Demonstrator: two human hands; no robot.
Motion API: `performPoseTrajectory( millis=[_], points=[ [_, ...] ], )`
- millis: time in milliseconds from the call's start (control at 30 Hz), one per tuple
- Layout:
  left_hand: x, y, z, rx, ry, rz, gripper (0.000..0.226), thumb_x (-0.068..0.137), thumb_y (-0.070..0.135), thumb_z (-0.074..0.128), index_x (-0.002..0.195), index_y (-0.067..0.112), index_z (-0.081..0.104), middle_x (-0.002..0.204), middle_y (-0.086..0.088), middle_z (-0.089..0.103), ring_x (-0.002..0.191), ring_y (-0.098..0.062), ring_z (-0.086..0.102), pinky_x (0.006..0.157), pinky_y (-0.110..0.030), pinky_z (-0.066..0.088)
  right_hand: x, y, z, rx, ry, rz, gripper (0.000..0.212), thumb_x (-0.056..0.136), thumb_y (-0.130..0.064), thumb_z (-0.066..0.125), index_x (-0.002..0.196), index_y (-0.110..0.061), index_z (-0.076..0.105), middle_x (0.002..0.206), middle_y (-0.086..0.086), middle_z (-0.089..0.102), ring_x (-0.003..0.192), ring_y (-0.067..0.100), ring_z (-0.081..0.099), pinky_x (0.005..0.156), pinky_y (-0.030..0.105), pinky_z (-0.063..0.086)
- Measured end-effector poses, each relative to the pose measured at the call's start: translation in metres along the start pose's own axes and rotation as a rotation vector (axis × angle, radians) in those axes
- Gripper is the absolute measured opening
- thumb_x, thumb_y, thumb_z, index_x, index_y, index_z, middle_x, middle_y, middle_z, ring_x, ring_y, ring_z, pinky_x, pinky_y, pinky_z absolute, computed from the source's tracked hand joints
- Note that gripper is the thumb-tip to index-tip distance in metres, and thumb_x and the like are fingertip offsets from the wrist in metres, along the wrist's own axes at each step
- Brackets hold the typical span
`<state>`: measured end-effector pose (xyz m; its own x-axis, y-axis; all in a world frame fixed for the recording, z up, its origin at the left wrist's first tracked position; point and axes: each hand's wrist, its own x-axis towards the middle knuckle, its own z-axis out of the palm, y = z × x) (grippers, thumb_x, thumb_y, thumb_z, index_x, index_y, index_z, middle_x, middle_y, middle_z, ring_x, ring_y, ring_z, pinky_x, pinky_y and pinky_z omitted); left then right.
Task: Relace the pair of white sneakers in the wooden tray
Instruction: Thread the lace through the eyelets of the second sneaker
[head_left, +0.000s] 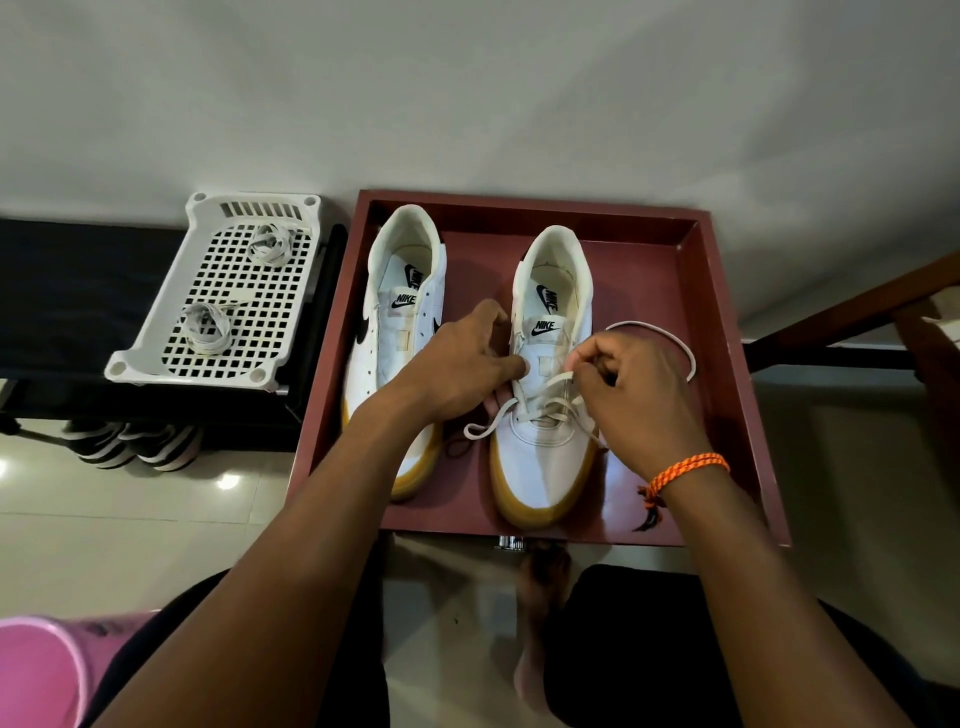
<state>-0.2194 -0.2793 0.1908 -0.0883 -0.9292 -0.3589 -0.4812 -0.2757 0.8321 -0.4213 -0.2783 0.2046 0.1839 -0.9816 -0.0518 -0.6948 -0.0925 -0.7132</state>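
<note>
Two white sneakers stand side by side in a reddish wooden tray, toes toward the near edge. The left sneaker has bare eyelets and no lace. The right sneaker carries a white lace crossed through its lowest eyelets near the toe.

The left hand rests on the left side of the right sneaker, fingers curled against the eyelet flap with the thumb tip at its edge. The right hand pinches one end of the lace between thumb and fingers just above the tongue; from there the lace loops out to the right over the tray floor. The lace's other end lies loose between the two sneakers. An orange bracelet sits on the right wrist.

To the left of the tray, a white plastic basket with a grid floor sits on a dark stand and holds two coiled laces, one far and one near.
</note>
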Motion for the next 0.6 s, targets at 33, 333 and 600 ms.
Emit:
performPoseTrajectory(
  millis=[33,333,600],
  points=[
    [0.000,0.000,0.000,0.001,0.004,0.003,0.035,0.100,0.018,0.070,0.126,0.018,0.048,0.075,-0.007,0.079,0.065,-0.030,0.076,0.075,-0.042,0.064,-0.002,-0.002,0.004,-0.002,-0.024,-0.003,0.019,0.088,-0.028,0.055,0.083,-0.030,0.073,0.056,-0.009,0.062,0.056,0.015,0.060,0.061,0.039,0.055],
    [0.001,-0.002,0.000,-0.014,0.004,-0.007,0.033,0.100,0.018,0.071,0.124,0.017,0.049,0.072,-0.006,0.078,0.063,-0.023,0.075,0.067,-0.040,0.062,-0.003,-0.002,0.010,-0.093,-0.119,-0.025,0.022,0.088,-0.039,0.052,0.085,-0.024,0.069,0.071,-0.005,0.067,0.075,0.024,0.065,0.069,0.043,0.055],
    [0.000,0.002,-0.001,0.042,0.042,-0.022,0.033,0.099,0.025,0.073,0.123,0.019,0.051,0.080,-0.005,0.076,0.064,-0.018,0.072,0.055,-0.030,0.053,0.003,0.005,-0.003,-0.028,-0.012,-0.007,0.021,0.098,-0.018,0.056,0.093,-0.029,0.073,0.069,-0.009,0.069,0.068,0.015,0.063,0.069,0.041,0.057]
  ],
)
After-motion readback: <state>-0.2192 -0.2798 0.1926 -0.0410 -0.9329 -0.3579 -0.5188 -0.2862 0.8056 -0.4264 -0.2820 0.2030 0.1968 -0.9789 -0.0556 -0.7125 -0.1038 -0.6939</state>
